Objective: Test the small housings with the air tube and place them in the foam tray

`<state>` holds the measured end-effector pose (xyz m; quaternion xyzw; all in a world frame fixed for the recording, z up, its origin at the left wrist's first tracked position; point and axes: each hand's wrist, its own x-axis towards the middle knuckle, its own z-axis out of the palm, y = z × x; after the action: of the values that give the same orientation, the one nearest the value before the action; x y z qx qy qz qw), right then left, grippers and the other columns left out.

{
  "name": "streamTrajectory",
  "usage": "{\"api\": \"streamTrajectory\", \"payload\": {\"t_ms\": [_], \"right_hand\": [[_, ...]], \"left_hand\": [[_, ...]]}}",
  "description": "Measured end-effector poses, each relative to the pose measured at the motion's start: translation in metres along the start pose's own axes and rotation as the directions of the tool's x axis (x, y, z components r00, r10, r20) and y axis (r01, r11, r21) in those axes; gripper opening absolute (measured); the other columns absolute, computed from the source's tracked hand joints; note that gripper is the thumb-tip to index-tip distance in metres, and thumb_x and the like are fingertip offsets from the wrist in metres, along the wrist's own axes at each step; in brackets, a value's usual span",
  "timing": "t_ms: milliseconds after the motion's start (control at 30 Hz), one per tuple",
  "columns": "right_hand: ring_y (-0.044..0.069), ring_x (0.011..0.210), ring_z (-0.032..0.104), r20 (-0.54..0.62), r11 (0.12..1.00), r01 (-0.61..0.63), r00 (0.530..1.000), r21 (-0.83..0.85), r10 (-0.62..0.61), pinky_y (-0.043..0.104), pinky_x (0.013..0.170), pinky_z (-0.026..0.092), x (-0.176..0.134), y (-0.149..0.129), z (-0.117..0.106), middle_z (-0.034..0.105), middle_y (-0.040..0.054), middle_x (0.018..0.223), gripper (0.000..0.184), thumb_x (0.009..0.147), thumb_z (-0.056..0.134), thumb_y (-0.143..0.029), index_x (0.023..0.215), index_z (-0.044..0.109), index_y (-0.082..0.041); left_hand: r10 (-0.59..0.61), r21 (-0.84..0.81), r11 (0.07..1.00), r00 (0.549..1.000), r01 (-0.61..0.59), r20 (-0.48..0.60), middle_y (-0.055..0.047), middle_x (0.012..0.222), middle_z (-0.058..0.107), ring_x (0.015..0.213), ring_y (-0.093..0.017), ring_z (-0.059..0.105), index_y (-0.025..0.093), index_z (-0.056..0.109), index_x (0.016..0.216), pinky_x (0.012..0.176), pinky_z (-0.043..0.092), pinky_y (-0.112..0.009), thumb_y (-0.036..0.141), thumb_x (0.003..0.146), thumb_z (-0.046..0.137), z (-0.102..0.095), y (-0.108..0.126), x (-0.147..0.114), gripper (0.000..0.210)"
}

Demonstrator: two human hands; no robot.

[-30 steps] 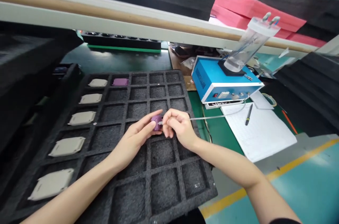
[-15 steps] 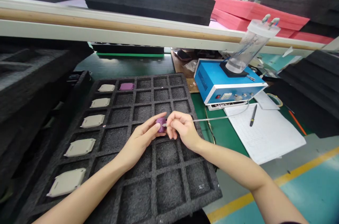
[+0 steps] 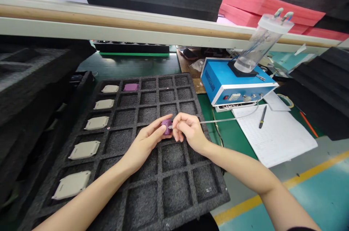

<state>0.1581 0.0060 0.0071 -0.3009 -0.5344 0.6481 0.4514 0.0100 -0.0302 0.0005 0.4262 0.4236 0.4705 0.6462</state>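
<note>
Very little has changed in the last second. The whole view has moved somewhat, so the tray point(image 3: 203, 208) appears more to the right of the frame than at first, but the two hands keep almost the same position to each other. In the middle of the frame, the left hand point(image 3: 144, 142) is closed around the small purple part point(image 3: 166, 123), with the thumb on the near side and the fingers behind it. The right hand point(image 3: 191, 133) has its fingers curled and pinches the thin tube point(image 3: 218, 121) close to the pale tip point(image 3: 170, 127). This tip is pointed at the purple part and seems to touch it; whether it goes inside, I cannot tell.

From this I judge that the work remains at the same step, because neither hand has released its object. The contents of the tray are also the same: five pale pieces point(image 3: 96, 123) along its left column, and one flat purple piece point(image 3: 131, 87) near its upper left. The tube leads right to the blue machine point(image 3: 221, 72), which stands on the tabletop point(image 3: 233, 134) in the upper right of the frame.
</note>
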Motion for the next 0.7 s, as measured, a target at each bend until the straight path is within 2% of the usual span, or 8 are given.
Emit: {"api": "streamTrajectory", "payload": {"t_ms": [700], "right_hand": [[0.006,0.033,0.039,0.002,1.000,-0.006,1.000,-0.005,0.006,0.018,0.036,0.031,-0.0002,0.0006,-0.0001,0.052,-0.0053,0.040,0.008,0.066,0.045,-0.018,0.062,0.051,-0.016]], "left_hand": [[-0.004,-0.014,1.000,1.000,0.004,-0.018,-0.003,0.108,0.063,0.095,-0.017,0.056,0.022,0.058,0.121,0.096,0.040,-0.035,0.037,0.082,0.060,0.0005,0.0004,-0.0006,0.042]]}}
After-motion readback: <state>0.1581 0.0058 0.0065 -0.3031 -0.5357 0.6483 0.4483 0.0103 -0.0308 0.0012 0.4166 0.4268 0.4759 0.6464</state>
